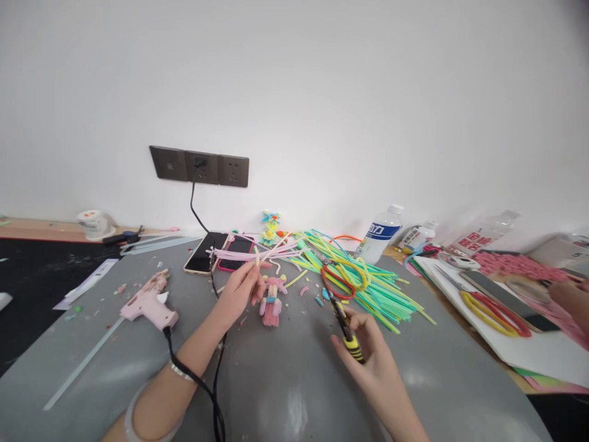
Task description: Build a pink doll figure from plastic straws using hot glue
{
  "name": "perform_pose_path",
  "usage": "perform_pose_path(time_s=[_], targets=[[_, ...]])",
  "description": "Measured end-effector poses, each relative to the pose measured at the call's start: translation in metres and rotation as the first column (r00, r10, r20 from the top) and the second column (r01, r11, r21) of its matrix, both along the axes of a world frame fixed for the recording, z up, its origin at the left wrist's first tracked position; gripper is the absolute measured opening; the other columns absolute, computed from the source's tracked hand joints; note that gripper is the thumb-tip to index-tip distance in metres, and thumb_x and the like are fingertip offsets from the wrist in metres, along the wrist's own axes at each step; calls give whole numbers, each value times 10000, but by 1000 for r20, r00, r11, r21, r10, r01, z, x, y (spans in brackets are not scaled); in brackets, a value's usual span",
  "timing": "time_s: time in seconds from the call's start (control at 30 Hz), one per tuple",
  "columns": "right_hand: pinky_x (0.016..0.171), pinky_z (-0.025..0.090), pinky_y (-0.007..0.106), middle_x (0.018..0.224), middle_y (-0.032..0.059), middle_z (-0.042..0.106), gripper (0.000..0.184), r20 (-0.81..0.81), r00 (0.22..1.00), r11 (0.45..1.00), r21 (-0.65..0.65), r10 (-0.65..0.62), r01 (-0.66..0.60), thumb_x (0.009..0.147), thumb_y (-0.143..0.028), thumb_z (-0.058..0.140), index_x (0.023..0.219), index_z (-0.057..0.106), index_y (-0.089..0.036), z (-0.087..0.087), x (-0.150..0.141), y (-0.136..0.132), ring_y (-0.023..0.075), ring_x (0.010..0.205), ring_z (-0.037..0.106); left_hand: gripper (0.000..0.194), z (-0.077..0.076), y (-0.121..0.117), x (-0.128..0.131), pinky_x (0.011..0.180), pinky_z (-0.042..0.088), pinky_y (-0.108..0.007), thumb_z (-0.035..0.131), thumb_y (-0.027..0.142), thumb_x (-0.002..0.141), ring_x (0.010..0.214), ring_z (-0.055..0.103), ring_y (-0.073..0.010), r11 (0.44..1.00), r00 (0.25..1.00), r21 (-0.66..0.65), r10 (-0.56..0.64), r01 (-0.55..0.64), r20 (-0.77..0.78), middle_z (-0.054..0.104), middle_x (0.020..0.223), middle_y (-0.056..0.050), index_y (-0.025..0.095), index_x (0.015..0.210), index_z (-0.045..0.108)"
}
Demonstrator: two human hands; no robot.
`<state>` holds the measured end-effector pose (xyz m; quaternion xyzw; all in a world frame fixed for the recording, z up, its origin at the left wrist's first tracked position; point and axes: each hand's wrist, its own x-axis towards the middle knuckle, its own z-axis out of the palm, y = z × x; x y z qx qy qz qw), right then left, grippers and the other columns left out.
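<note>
My left hand (pixel 243 286) is pinched around a short pale yellow pipe cleaner (pixel 257 255), which sticks up from the fingertips. Just right of that hand, a small pink pipe-cleaner doll (pixel 271 301) with a blue waist lies on the grey table. My right hand (pixel 368 351) is closed on a slim black-and-yellow tool (pixel 346 331) pointing away from me; its exact kind is unclear. Beyond the tool's tip, red-and-yellow-handled scissors (pixel 343 279) rest on a heap of green and yellow pipe cleaners (pixel 381 298). Pink pipe cleaners (pixel 257 253) lie behind my left hand.
A pink glue gun (pixel 150 307) lies left, its black cord (pixel 216 374) running under my left forearm. Two phones (pixel 207 253) and a small figure (pixel 270 228) are near the wall. A water bottle (pixel 380 236) stands right; another person's hand (pixel 570 301) shows at the right edge.
</note>
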<state>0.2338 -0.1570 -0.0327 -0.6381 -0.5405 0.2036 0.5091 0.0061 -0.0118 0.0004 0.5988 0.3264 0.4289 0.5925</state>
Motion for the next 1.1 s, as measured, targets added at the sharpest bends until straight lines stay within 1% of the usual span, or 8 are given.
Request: perform_pose_path(time_s=[0.13,0.2,0.33,0.47,0.57,0.73,0.9,1.1], targets=[[1025,455,422,1323,142,598,526,31,999,999,-30,-16,17,827,-507,656,1240,459,-248,-6,0,6,278,1235,575,472,-5,5,-3,467,319,-221,516,556,889,458,409,-89,999,999,16,36,-36,-9,516,581,49,140,1093,608],[1014,461,414,1350,140,585,572,86,996,998,-62,-8,13,844,-504,636,1321,463,-241,-6,1,6,288,1229,573,453,-7,9,-4,474,307,-219,536,536,879,486,405,-87,997,997,24,67,-67,-23,516,616,38,135,1063,636],[888,515,367,1166,118,668,474,165,985,997,-60,-40,51,858,-521,595,1209,551,-205,-8,3,9,281,1048,647,470,-12,13,-5,450,220,-209,573,535,861,470,289,-66,998,998,-23,65,-65,13,409,604,63,128,1080,657],[742,518,306,968,93,688,360,198,976,996,8,-94,94,901,-477,534,1113,552,-186,-6,3,19,233,837,659,519,-12,9,-4,438,172,-206,578,580,860,458,200,-64,999,1000,-32,9,-8,22,262,547,94,124,1091,669],[660,496,272,855,57,681,292,274,961,998,-21,-47,55,895,-439,538,1050,557,-192,8,-2,21,199,713,630,542,-5,2,-3,429,161,-210,560,605,867,445,203,-63,999,998,8,-45,45,-32,286,517,88,126,1086,687],[594,485,289,777,38,675,292,420,904,982,-187,79,2,853,-468,537,1010,565,-224,32,-20,11,214,644,637,531,6,-9,-1,436,216,-212,561,602,868,461,276,-66,982,979,54,-177,183,-105,433,561,42,117,1027,708],[606,500,329,788,54,681,294,479,877,966,-235,23,104,816,-522,541,913,516,-246,26,-27,1,260,691,672,570,2,-12,1,457,229,-219,529,608,885,473,315,-72,974,971,65,-208,216,-117,453,589,32,94,1066,700],[562,487,306,727,32,667,286,444,891,953,-297,92,49,839,-531,531,897,492,-254,25,-26,-1,241,634,659,567,-2,-14,2,480,288,-224,499,587,911,469,387,-90,962,959,71,-252,263,-129,460,539,32,91,1101,697]])
